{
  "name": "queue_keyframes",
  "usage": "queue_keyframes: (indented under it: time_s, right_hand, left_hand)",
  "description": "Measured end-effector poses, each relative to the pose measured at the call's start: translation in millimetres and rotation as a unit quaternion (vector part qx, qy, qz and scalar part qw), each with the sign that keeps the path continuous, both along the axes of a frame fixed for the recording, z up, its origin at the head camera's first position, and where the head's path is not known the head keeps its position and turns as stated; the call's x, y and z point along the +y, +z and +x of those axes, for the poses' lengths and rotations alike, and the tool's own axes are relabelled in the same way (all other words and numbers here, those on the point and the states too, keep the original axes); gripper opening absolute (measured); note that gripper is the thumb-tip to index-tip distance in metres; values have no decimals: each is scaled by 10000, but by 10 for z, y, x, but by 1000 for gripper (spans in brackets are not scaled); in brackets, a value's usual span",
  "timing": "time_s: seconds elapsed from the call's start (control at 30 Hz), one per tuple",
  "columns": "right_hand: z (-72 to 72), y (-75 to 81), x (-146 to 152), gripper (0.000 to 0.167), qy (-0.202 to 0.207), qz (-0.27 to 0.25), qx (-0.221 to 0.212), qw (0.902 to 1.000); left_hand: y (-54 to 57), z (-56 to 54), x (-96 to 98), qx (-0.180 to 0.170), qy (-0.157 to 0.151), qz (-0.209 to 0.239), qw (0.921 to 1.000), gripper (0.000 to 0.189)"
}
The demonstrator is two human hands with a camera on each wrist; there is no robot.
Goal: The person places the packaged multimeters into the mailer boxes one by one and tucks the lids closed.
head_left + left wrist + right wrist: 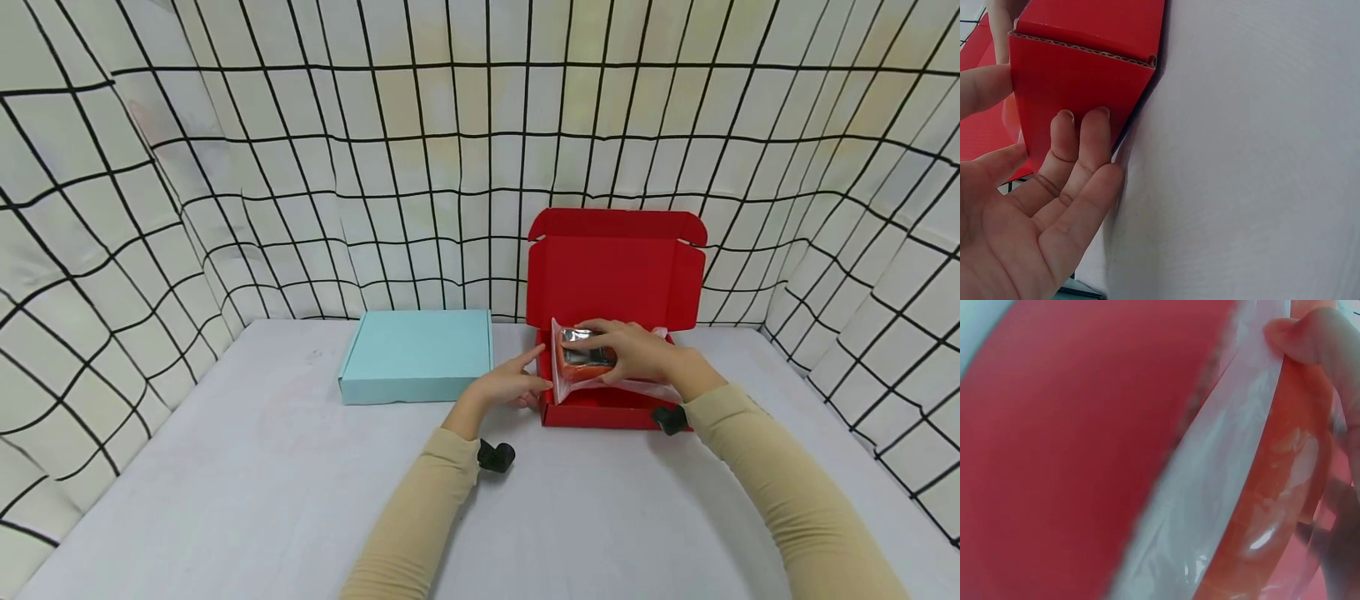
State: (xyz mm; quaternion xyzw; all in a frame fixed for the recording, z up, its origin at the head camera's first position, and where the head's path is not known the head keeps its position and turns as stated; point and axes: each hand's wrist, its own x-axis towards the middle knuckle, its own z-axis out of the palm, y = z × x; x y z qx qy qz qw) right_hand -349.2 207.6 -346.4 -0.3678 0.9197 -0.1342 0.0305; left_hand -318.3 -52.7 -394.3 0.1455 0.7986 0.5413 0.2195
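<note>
The right grip (636,350) curls round an orange pack (587,358) in its clear bag (1210,459), at ten o'clock in the open red box (600,417). The left grip (507,385), loosely spread, touches the red box's nine-o'clock wall. Farther toward nine o'clock, the blue box (420,346) lies on the counter (277,467).

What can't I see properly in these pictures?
Head: inside the blue box, hidden by its closed top.
Head: any print on the orange package, too small.
Right wrist: most of the right hand, cut off at the right edge.
Right wrist: edge of the red box, blurred.
</note>
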Motion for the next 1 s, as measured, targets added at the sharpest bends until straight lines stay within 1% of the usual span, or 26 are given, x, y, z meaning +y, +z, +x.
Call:
queue_keyframes:
  time_s: [0.23, 0.43, 0.67, 0.8, 1.0]
  right_hand:
    - [-5, -97, 50, 87, 75, -171, -134, 9997]
    - [1, -143, 67, 86, 112, -260, -347, 9990]
    - [-4, -257, 52, 83, 173, -265, -368, 9988]
    - [-20, -284, 16, 84, 141, -304, -525, 9981]
    - [-53, -298, -17, 84, 269, -427, -702, 9963]
  left_hand:
    - [5, 12, 18, 20, -64, -1, 10000, 79]
    - [1, 12, 18, 31, 7, 7, 10000, 78]
    - [-20, 8, 27, 69, 62, 111, 9999, 78]
    - [-9, 16, 22, 67, 61, 72, 9999, 77]
    - [34, 21, 18, 51, -18, -15, 10000, 76]
